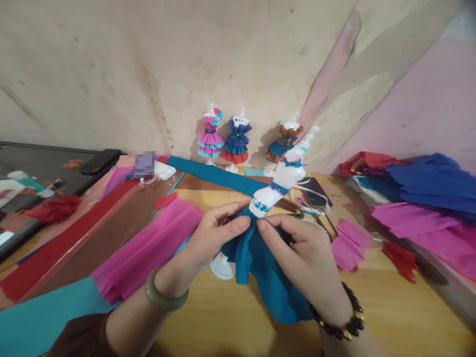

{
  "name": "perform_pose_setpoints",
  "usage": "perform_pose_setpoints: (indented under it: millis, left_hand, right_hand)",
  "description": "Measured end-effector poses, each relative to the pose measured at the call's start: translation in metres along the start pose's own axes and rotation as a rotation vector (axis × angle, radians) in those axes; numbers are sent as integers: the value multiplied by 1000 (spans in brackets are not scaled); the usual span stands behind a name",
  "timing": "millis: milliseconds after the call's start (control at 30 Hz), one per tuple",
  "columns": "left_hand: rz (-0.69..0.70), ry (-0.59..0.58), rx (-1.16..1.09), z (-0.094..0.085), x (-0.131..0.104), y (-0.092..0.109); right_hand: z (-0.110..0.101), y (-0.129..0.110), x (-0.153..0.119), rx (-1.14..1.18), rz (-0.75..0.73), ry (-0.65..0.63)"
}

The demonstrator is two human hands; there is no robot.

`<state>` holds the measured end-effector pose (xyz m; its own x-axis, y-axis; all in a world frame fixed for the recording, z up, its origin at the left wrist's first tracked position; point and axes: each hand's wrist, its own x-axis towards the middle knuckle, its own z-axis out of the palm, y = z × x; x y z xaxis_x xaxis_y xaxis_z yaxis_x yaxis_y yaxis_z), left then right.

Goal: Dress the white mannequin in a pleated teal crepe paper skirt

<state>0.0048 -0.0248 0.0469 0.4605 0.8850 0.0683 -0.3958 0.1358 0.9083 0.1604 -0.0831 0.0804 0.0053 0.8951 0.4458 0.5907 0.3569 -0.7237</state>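
A small white mannequin (290, 173) leans to the right between my hands, with blue-teal scraps stuck round its chest, waist and hips. Teal crepe paper (277, 277) hangs in folds from its lower edge. My left hand (219, 228) pinches the gathered paper at the left of the hips, thumb pressed near the edge. On the other side my right hand (301, 248) pinches the same paper between thumb and fingers. Below the left hand shows the mannequin's round white base (222, 267). A long teal strip (215, 174) lies behind.
Three dressed mini mannequins (237, 139) stand against the wall. Pink crepe paper (148, 248) and red strips (74, 233) cover the left. Folded blue paper (435, 183) and pink sheets lie at right. A black phone (100, 161) and a glue stick (31, 183) are far left.
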Motion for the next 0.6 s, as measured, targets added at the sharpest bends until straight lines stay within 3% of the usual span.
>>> perform_pose_setpoints:
  millis: [600]
  left_hand:
    - [-149, 101, -6, 8, 2, 1]
  right_hand:
    - [2, 7, 1, -156, -3, 3]
